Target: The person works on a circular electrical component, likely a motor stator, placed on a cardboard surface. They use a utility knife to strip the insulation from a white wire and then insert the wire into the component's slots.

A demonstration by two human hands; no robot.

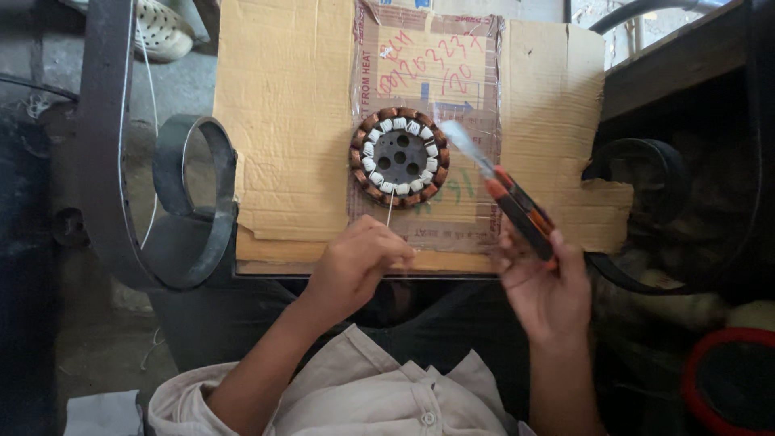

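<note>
Flattened brown cardboard covers your work surface across the upper middle of the frame, its top edge cut off by the picture. Centre frame, on the cardboard, lies the round motor stator, a ring of copper-coloured windings with white inserts around a dark hub with holes. Your left hand sits just below it at the cardboard's near edge, fingers pinched narrow on a thin pale strand that runs up to the stator's lower rim; where the strand ends inside your fingers is hidden. Your right hand, right of centre, is closed around the orange-and-black handles of a pair of scissors, whose blades point up-left to just beside the stator's right edge. The blades are blurred, so you cannot tell whether they touch it.

Curled dark metal scrollwork flanks the cardboard on the left, with a matching curl on the right partly behind the cardboard's torn edge. A red-rimmed round container is cut off at the lower right corner. Under clear tape on the cardboard, a pale rectangular label bears red handwriting and a blue arrow.
</note>
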